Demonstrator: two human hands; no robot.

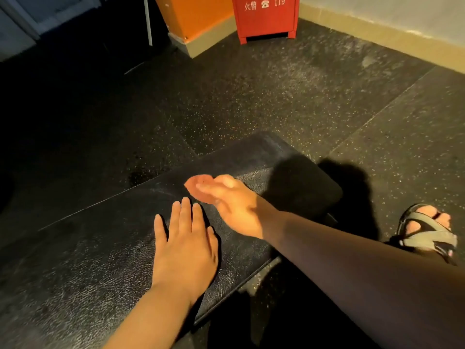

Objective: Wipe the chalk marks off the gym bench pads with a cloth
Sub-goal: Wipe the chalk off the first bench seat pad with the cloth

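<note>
A black padded gym bench (83, 253) runs from the lower left to the middle right, its leather-like skin showing faint pale smears around the middle. My left hand (185, 244) lies flat on the pad with straight fingers. Just beyond it, my right hand (234, 205) is blurred and holds a small reddish-brown cloth (198, 185) against the pad, fingers over it. Most of the cloth is hidden beneath the fingers. The far end of the pad (302, 182) lies in my arm's shadow.
Dark speckled rubber flooring (276, 96) surrounds the bench. A red fire cabinet (265, 17) and an orange box (193, 16) stand at the back wall. My sandalled foot (427, 227) is on the floor right of the bench. A metal bench frame part (261, 275) shows below the pad.
</note>
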